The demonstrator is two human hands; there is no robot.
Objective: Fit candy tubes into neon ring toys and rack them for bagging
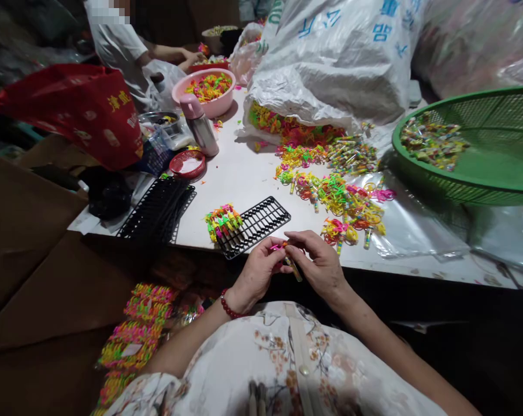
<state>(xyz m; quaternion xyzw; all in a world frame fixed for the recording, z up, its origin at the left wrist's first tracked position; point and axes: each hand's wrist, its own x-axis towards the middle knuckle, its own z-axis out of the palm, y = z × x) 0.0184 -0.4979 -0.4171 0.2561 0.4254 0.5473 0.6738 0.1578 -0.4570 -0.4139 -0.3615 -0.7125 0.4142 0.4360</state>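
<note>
Close to my body, just off the table's front edge, my left hand (260,270) and my right hand (319,267) meet at the fingertips. Between them is a small clear tube with a patterned wrap (294,270), and a bright pink plastic piece (277,247) shows at my left fingers. The fingers hide exactly how the two join. Beyond my left hand lies a black plastic rack (265,219), its left end filled with a row of colourful small plastic toys (224,222). Loose plastic pieces and tubes (341,199) are heaped past my right hand.
A large white woven sack (330,63) spills pieces onto the table (244,156). At right are a green basket (495,173) and clear bags (421,231). At left stand black racks (157,208), a thermos (203,130), and a pink basin (224,104). A co-worker's hand (189,58) is behind.
</note>
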